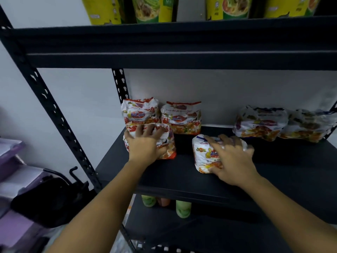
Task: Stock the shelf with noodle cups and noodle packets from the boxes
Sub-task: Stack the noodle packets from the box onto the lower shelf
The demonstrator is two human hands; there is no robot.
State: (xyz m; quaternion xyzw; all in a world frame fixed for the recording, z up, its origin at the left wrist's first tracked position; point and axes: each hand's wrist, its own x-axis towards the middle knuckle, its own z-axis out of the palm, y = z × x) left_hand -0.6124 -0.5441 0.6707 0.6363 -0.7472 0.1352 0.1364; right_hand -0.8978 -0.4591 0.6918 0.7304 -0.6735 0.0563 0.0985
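Observation:
On the dark middle shelf my left hand grips a white-and-red noodle packet at the shelf's left end. My right hand grips another white noodle packet nearer the middle, lying on the shelf. Behind the left packet, two more packets stand upright against the back wall. At the back right lie two further packets.
Yellow-and-green noodle packs line the shelf above. Green and orange noodle cups stand on the shelf below. A slotted black upright frames the left side. A black bag and purple plastic drawers sit to the left.

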